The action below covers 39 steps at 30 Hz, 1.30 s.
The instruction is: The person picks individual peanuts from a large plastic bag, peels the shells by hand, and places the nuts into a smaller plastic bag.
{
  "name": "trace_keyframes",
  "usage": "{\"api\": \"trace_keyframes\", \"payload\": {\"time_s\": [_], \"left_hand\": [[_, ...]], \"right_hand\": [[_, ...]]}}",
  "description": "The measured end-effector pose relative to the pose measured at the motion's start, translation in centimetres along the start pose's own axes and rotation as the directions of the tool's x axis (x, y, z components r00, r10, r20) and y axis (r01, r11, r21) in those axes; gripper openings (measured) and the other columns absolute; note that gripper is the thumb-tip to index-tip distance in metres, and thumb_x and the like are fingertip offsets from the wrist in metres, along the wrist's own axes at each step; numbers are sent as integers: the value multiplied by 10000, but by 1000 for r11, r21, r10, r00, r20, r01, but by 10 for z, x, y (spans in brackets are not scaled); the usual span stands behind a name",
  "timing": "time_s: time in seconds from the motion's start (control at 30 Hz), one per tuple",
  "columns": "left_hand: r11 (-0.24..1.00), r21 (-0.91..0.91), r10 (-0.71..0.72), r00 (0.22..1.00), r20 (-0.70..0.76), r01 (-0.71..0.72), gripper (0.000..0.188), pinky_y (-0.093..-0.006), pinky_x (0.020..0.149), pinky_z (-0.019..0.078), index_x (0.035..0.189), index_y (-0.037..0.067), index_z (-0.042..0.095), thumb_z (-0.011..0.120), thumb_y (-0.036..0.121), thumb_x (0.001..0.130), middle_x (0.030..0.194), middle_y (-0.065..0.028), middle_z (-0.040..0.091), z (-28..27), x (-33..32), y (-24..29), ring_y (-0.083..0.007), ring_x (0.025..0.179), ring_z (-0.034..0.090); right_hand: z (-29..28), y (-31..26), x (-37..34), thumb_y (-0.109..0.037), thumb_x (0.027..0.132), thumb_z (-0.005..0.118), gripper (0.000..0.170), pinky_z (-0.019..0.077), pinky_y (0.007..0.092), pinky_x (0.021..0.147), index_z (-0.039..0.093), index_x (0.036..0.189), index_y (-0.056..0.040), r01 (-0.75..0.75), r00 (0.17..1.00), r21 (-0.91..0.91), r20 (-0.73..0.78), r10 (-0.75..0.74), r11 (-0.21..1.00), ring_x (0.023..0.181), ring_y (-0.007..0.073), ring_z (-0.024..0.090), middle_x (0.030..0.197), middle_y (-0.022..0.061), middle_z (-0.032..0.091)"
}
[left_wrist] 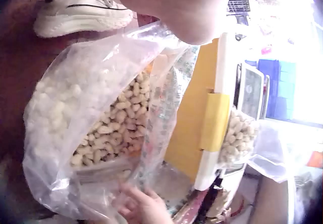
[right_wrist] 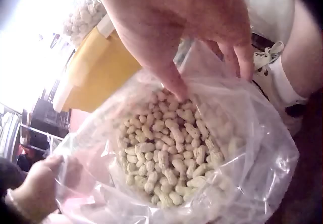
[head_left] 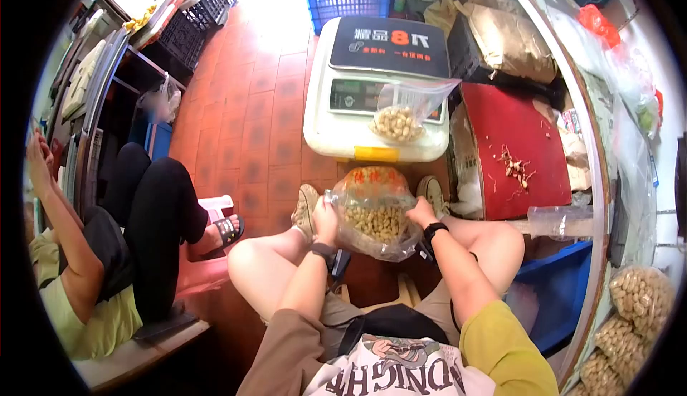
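Observation:
A large clear plastic bag (head_left: pixel 383 224) full of unshelled peanuts (right_wrist: pixel 169 148) stands wide-mouthed between the person's legs, with red print on its far side. The left hand (head_left: pixel 325 221) grips the bag's rim on the left. On the opposite side the right hand (head_left: pixel 421 213) pinches the rim, its thumb inside the mouth above the peanuts in the right wrist view. Beyond the big bag, a smaller clear bag of peanuts (head_left: pixel 398 124) rests on a white weighing scale (head_left: pixel 315 120), over part of its display.
To the right, a red board (head_left: pixel 501 160) carries scattered peanuts and roots. Packed peanut bags (head_left: pixel 640 299) lie at the lower right; a blue crate (head_left: pixel 347 2) stands behind the scale. Another person (head_left: pixel 107 267) sits at the left by a pink stool (head_left: pixel 200 271).

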<state>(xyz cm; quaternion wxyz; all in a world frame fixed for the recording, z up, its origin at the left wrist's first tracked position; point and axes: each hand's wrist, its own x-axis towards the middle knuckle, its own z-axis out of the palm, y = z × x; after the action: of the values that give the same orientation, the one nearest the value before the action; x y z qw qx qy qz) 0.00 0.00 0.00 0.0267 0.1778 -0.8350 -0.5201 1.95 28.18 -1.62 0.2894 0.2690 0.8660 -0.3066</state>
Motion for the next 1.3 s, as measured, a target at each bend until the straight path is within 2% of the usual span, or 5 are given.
{"api": "trace_keyframes", "payload": {"time_s": [0.53, 0.7, 0.83, 1.03, 1.3], "left_hand": [[785, -620, 59, 992, 109, 21, 371, -238, 493, 379, 666, 99, 471, 438, 223, 1015, 574, 22, 455, -60, 13, 132, -96, 507, 442], [727, -685, 81, 984, 156, 49, 305, -250, 507, 394, 803, 84, 516, 391, 231, 1038, 637, 33, 492, -82, 4, 159, -92, 522, 443], [565, -710, -327, 904, 275, 421, 290, -209, 480, 357, 882, 100, 531, 369, 273, 1050, 614, 53, 448, -96, -31, 192, -72, 489, 385], [529, -646, -95, 795, 599, 550, 279, -237, 422, 258, 838, 119, 492, 414, 297, 1039, 580, 63, 362, -114, -13, 158, -72, 453, 311], [362, -728, 351, 639, 685, 582, 293, -223, 414, 274, 844, 105, 512, 397, 287, 1042, 583, 42, 396, -200, -47, 303, -59, 430, 340]], "right_hand": [[-73, -50, -46, -141, 746, 527, 190, 457, 473, 685, 643, 766, 8, 440, 820, 271, -510, -260, 856, 807, 444, 623, 805, 280, 626], [-105, -57, -72, -68, 785, 461, 197, 379, 389, 515, 623, 711, 19, 477, 833, 417, -495, -248, 773, 545, 239, 540, 622, 144, 592], [-94, -48, -87, -64, 795, 458, 209, 333, 340, 485, 568, 617, -52, 309, 949, 657, -260, -179, 688, 478, 171, 431, 548, 37, 482], [-107, -34, -81, -47, 628, 424, 75, 465, 384, 551, 465, 572, -74, -194, 978, 974, 202, -54, 120, 545, 280, 482, 620, 107, 516], [-244, -115, -255, -150, 753, 441, 133, 432, 300, 458, 496, 727, -31, 38, 939, 992, -76, -335, -120, 489, 193, 472, 598, 60, 482]]}}
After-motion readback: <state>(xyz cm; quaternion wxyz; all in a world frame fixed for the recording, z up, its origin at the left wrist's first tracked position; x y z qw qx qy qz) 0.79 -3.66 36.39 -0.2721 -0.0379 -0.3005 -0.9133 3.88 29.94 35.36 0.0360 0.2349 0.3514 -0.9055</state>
